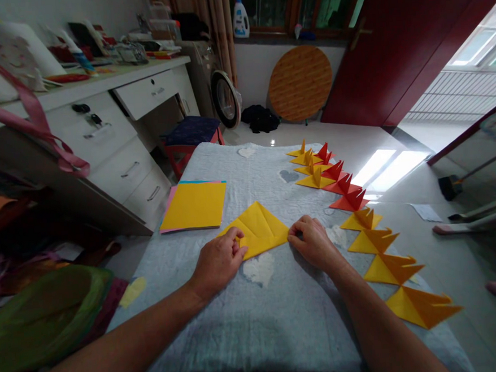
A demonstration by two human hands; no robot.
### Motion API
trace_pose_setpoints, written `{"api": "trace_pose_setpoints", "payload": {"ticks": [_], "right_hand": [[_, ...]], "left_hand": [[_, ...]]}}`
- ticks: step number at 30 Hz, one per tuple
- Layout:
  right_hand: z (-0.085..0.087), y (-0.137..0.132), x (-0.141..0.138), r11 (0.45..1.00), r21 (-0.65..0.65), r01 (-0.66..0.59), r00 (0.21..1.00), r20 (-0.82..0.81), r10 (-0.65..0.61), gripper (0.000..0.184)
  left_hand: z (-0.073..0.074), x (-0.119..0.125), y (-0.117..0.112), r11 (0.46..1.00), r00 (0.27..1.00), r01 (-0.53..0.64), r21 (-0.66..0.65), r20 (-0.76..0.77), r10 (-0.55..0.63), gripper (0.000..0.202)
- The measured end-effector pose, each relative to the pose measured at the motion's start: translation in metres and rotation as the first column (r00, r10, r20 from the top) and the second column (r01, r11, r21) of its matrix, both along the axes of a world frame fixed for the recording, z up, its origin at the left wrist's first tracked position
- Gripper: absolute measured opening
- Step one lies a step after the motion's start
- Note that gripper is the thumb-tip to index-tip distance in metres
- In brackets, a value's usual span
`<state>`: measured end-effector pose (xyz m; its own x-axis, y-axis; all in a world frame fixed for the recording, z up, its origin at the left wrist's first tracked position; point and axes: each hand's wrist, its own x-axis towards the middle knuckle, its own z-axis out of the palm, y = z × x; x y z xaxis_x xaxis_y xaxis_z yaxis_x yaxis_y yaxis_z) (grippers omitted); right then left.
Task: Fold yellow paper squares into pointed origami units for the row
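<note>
- While left hand (220,261) and right hand (312,242) pinch yellow paper (261,224) between fingers (233,232), worktop (270,326) stretches ahead.
- Paper birds (383,268) along right edge.
- Bottle (240,17): label (243,25) unreadable.

Head-worn view; forward and downward; near the yellow paper (259,227)

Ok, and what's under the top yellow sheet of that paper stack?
Under the yellow sheet, pink paper shows along the left and teal paper along the far edge. The rest is covered; I can't count the sheets.
</note>
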<state>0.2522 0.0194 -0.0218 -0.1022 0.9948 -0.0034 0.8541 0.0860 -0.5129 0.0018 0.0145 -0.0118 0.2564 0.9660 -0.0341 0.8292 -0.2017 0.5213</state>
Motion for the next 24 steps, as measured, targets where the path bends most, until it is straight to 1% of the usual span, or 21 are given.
{"api": "trace_pose_setpoints", "payload": {"ticks": [4, 7, 13, 18, 21, 24], "right_hand": [[-0.0011, 0.0005, 0.0011, 1.000, 0.009, -0.007, 1.000, -0.006, 0.007, 0.012], [-0.0002, 0.0006, 0.0010, 1.000, 0.006, -0.003, 1.000, -0.011, 0.003, 0.012], [0.0004, 0.0006, 0.0008, 1.000, 0.008, -0.001, 1.000, -0.021, 0.002, 0.013], [-0.0010, 0.0004, 0.0010, 1.000, 0.015, 0.000, 1.000, -0.010, 0.001, 0.014], [-0.0007, 0.0003, 0.0002, 1.000, 0.015, -0.001, 1.000, 0.001, 0.001, 0.014], [0.0004, 0.0004, -0.0010, 1.000, 0.002, 0.013, 1.000, 0.015, -0.013, 0.014]], "left_hand": [[-0.0017, -0.0003, 0.0004, 0.999, 0.998, -0.037, 0.008, 0.046, 0.037, 0.035], [-0.0007, 0.0000, 0.0003, 0.999, 0.998, -0.043, -0.007, 0.049, 0.043, 0.039], [0.0041, 0.0014, -0.0003, 0.999, 0.998, -0.040, -0.010, 0.057, 0.041, 0.032], [0.0032, 0.0011, -0.0016, 1.000, 0.998, -0.029, -0.009, 0.053, 0.029, 0.025], [-0.0004, 0.0001, -0.0019, 1.000, 0.999, 0.021, 0.009, 0.033, -0.021, 0.018], [-0.0045, -0.0012, -0.0016, 0.991, 0.993, 0.118, 0.057, 0.025, -0.119, 0.017]]}}
